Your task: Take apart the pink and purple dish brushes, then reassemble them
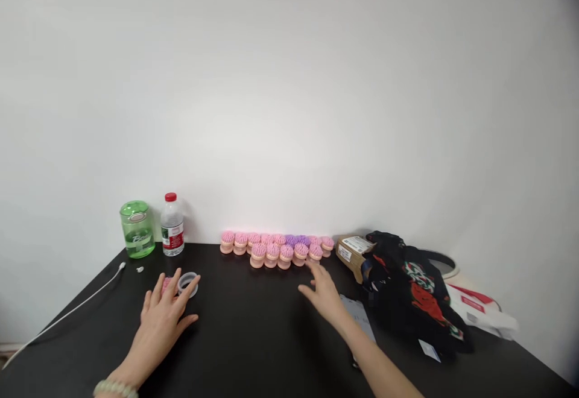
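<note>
1. The left hand (161, 324) sits low, fingers (159, 292) spread apart, over a small pink piece (166, 285) beside a clear plastic ring (188, 284).
2. The right hand (323, 296), fingers (312, 277) apart and empty, nears pink round brushes (275, 248), packed together against the wall (289, 114) along the counter's (244, 331) far edge, apparently for compact storage.

Round peach brushes (272, 252), far center: pink bristle tops, a few purple mid-row. Right: black cloth bag (411, 289), red-green floral print. Far left: translucent green plastic canister (137, 229).
</note>
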Available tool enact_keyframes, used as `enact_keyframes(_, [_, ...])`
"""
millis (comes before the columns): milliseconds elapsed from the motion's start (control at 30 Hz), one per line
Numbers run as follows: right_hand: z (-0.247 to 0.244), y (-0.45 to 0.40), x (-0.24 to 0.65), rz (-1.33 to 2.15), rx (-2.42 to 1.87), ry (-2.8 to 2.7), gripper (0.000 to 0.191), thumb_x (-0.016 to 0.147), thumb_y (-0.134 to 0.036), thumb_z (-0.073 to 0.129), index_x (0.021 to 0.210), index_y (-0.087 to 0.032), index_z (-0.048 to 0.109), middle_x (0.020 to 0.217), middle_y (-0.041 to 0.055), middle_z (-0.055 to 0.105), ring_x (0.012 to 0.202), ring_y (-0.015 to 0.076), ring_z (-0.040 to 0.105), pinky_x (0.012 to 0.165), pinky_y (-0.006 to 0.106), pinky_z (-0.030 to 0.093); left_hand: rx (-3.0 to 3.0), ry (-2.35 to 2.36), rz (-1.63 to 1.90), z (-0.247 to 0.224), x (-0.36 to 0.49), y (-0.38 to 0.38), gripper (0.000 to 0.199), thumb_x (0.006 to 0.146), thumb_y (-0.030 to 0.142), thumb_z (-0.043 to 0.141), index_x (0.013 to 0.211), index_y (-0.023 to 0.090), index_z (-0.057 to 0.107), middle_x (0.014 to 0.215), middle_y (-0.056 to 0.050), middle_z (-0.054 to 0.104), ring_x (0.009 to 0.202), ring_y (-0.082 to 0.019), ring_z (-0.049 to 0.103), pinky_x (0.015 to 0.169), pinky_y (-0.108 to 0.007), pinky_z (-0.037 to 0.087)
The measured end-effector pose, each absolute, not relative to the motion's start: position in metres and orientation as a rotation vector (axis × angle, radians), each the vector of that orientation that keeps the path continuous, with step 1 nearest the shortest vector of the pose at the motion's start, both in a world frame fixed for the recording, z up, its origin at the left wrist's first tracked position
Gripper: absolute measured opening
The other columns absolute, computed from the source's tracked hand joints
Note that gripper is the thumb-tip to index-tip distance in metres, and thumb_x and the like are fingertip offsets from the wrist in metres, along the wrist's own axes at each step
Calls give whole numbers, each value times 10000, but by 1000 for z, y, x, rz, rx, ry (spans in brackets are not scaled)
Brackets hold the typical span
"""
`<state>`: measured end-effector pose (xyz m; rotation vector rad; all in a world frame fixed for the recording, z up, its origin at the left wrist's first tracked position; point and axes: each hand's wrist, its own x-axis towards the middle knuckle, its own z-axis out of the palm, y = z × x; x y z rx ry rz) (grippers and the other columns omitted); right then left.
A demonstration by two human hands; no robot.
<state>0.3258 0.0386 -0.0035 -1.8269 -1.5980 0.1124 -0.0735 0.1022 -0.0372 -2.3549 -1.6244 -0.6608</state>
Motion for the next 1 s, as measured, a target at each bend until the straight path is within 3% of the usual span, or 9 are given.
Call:
enact_keyframes(100, [9,71,357,-27,-1952,-1439,517,827,-161,662,1326,-164,525,1353,150,532,1255,340,512,1044,552,427,-2471,-1494,-909,-34,-60,87,589,855,346,620,1427,288,496,1538,-127,418,1459,-401,276,1111,-583,351])
enact_keyframes(300, [13,117,365,-97,-2036,-1278,330,958,-329,614,1249,-174,580,1265,86,610,1062,238,641,888,453,551,-2802,-1292,-1047,-13,-27,40,683,868,363,612,1494,409,342,1602,-52,325,1451,-395,306,1064,-589,426])
enact_keyframes(567, [13,87,345,-27,-1920,-1135,313,917,-306,649,1187,-156,598,1214,101,621,1067,257,626,914,468,521,-2966,-1362,-1282,-9,-14,19,581,848,273,628,1399,398,491,1568,-43,386,1436,-371,349,1069,-570,444])
enact_keyframes(667, [9,53,310,117,-1794,-1191,349,780,-270,701,1094,-160,596,1077,105,658,1028,289,635,907,461,511,-3115,-1424,-1263,-9,-7,17,570,843,270,640,1391,359,508,1536,-73,430,1398,-353,418,1078,-543,452])
enact_keyframes(800, [-2,4,235,463,-1548,-1369,395,763,-287,682,1130,-229,549,1014,42,708,925,220,705,790,335,573,-3199,-1456,-1500,-6,5,10,646,829,277,679,1428,303,437,1467,-110,494,1343,-315,484,1112,-533,416])
enact_keyframes(900, [-10,-20,192,854,-1235,-1376,417,779,-255,666,1171,-247,524,1091,60,687,1020,223,694,849,344,570,-3165,-1587,-1568,-4,4,5,538,800,249,710,1309,265,535,1312,-107,605,1208,-296,582,1043,-493,475])
enact_keyframes(1000, [-19,-28,170,960,-1141,-1357,447,757,-216,685,1177,-248,536,1129,73,672,1087,239,669,943,391,538,-3095,-1703,-1490,-2,-5,3,467,766,191,729,1206,261,590,1138,-68,665,1086,-273,619,976,-456,500])
